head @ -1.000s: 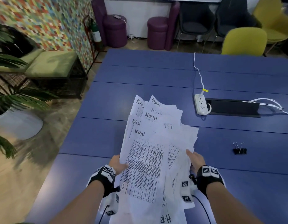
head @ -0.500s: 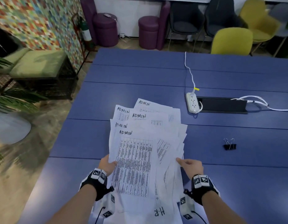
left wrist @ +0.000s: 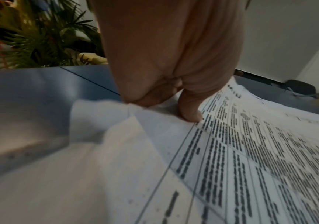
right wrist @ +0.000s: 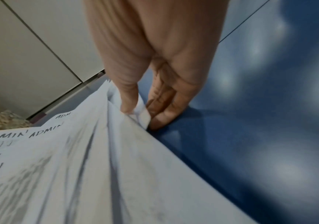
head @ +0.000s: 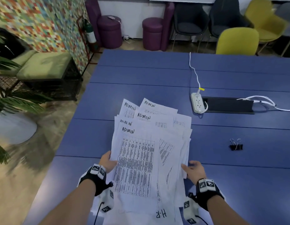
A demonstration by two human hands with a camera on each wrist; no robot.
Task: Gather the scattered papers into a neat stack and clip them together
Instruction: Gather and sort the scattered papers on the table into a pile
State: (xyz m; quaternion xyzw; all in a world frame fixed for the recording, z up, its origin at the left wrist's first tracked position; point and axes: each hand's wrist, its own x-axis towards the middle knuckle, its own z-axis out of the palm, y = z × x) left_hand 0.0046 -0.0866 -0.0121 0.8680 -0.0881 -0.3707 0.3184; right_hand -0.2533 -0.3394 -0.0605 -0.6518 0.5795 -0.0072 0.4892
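At the far left of the head view a potted plant [head: 9, 101] stands on the floor beside the blue table [head: 141, 75]. Both forearms reach forward from the near edge of the table, each wrist wrapped in a black strap with marker tags. The left hand [head: 107, 161] sits at the left edge of the papers [head: 149, 143], its back turned upward; the left wrist view shows the thumb [left wrist: 190, 109] laid on top of the printed sheet while the other fingers curl under the edge, so this hand is pinching the papers. The papers form a loose, fanned bundle between the two hands, several sheets marked ADMIN spreading away from the person and one marked H.R nearest the body; the far ends lie on or close to the table. The right hand [head: 193, 170] is at the right edge of the bundle, and the right wrist view shows its thumb [right wrist: 128, 97] on top of the sheet edges and fingers [right wrist: 164, 112] beneath them, against the tabletop, grasping the papers. Farther right, well apart from the hands, a black binder clip [head: 236, 146] rests on the table, with a white power strip [head: 198, 103] beyond it.
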